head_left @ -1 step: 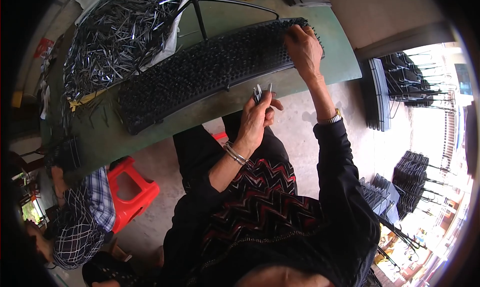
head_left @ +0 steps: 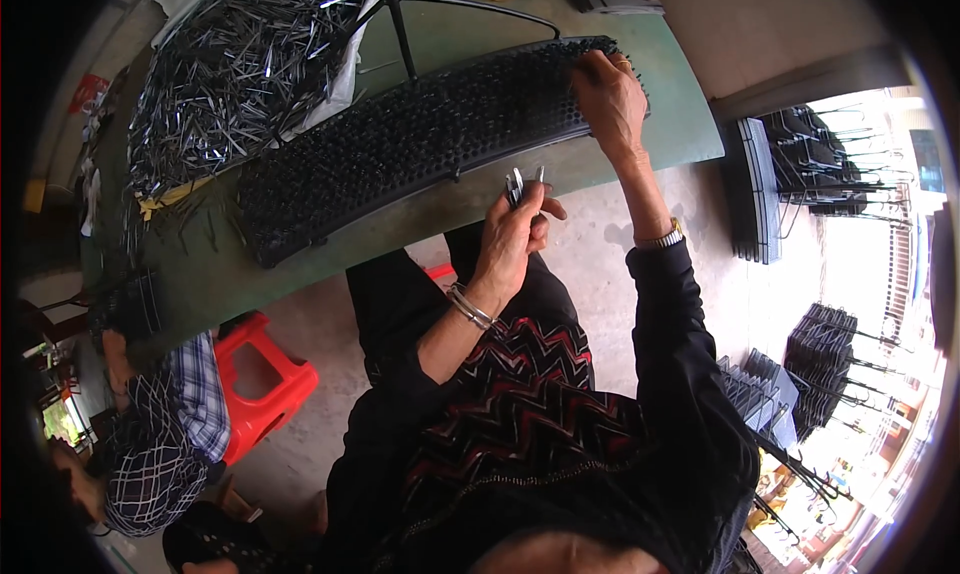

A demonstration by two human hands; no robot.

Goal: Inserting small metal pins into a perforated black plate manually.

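A long, dark, slightly curved board lies across the green table, its top a grid of small holes with many short dark bits standing up. My right hand is over the board's far right end, fingers bent down and pinched together at its surface; whatever they grip is hidden. In front of the board's near edge, my left hand is closed around several slim, shiny dark strips, their tips poking up past the thumb and fingers. A large heap of similar loose strips rests on pale sheeting beyond the board's left part.
A black metal rod frame rises behind the board on the green table. To the left, a person in a plaid garment is beside a red plastic stool. Stacks of black wire-handled pieces stand on the right.
My right hand has shifted very slightly at the board's right end. My left hand and its strips have stayed in place.
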